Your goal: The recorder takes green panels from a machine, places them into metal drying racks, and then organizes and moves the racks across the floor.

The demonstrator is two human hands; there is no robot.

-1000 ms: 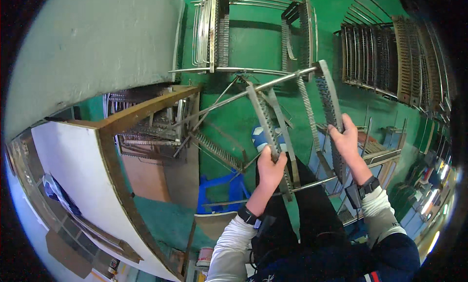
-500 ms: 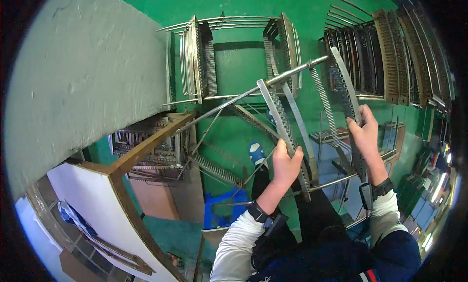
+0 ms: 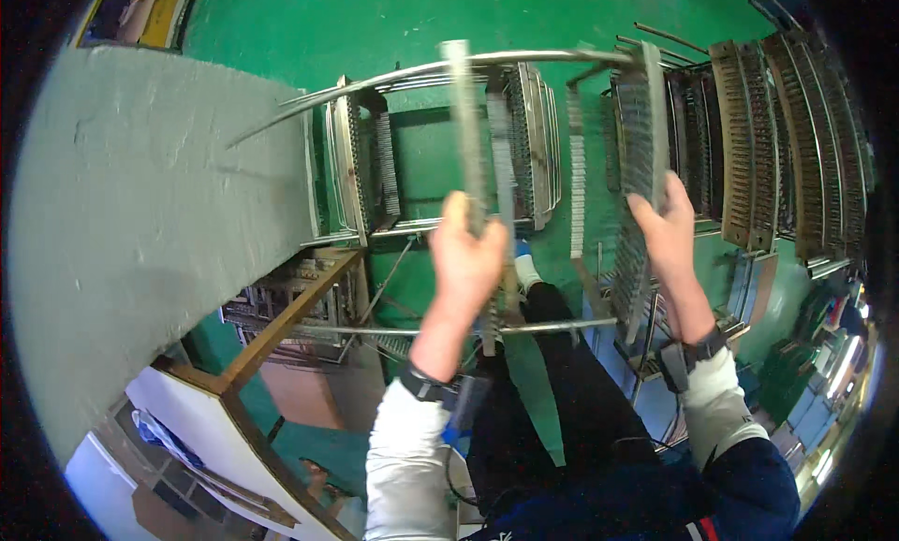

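Between my hands hangs a metal rack (image 3: 646,120), a frame of toothed side bars joined by long round rods. My left hand (image 3: 468,255) is closed round its left toothed bar; both are smeared by motion. On the right toothed bar, my right hand (image 3: 670,237) has a grip with the thumb on the near face. The far rod (image 3: 389,78) sticks out well to the left, over the grey slab. Beyond the held rack, a similar slotted rack (image 3: 353,167) stands on the green floor, partly covered by it.
Several more slotted racks (image 3: 744,138) are lined up at the right. A grey slab (image 3: 169,157) fills the left, with a wooden-edged frame (image 3: 295,302) nearer me. Below lie a brown board (image 3: 300,382) and another group of racks (image 3: 281,302). My legs stand under the held rack.
The held rack has swung from slanted to nearly square in front of me, its far rod moving left and away. My left hand has shifted left and farther away; both hands keep their grip.
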